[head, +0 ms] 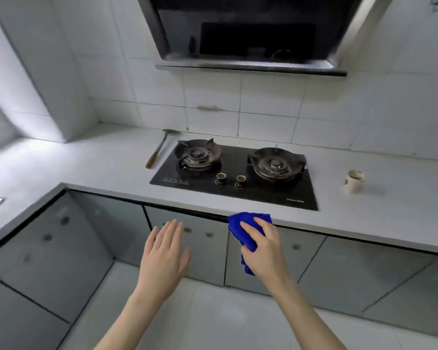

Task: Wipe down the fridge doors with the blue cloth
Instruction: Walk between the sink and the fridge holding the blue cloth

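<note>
The right hand (262, 245) grips the folded blue cloth (248, 232) before the table (111, 168), the left hand (163, 256) is spread empty, and no fridge is visible, so finding it seems next.

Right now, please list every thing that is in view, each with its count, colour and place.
counter: one, pale grey, along the tiled walls
stove: one, black, two burners, set in the counter
hood: one, black and steel, on the wall above the stove
hammer: one, brown handle, on the counter left of the stove
cup: one, beige, on the counter right of the stove
cabinet doors: several, grey, under the counter
cloth: one, blue, in the right hand
hands: two, left hand open and empty, right hand gripping the cloth
</note>
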